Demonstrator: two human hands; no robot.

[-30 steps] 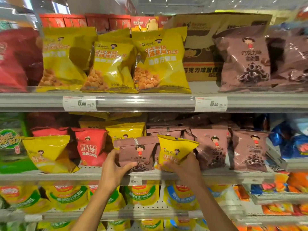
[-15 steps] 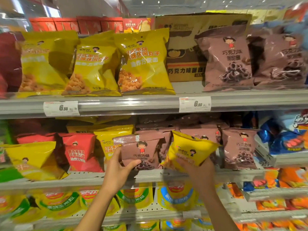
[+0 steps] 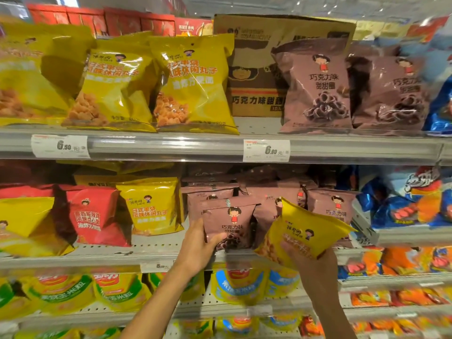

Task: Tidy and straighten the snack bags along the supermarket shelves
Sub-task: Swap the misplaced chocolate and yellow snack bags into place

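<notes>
Centrally, left hand (image 3: 195, 250) grips an upright brown foil snack bag (image 3: 228, 225); right hand (image 3: 310, 261) grips a tilted yellow foil snack bag (image 3: 305, 231), lower print blurred.

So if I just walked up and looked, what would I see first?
Probably the small yellow bag, held tilted by the right hand in front of the brown bags on the middle shelf. Beside it, the left hand grips a brown chocolate-ring bag at the shelf's front edge. Above them, big yellow bags stand in a row on the top shelf.
</notes>
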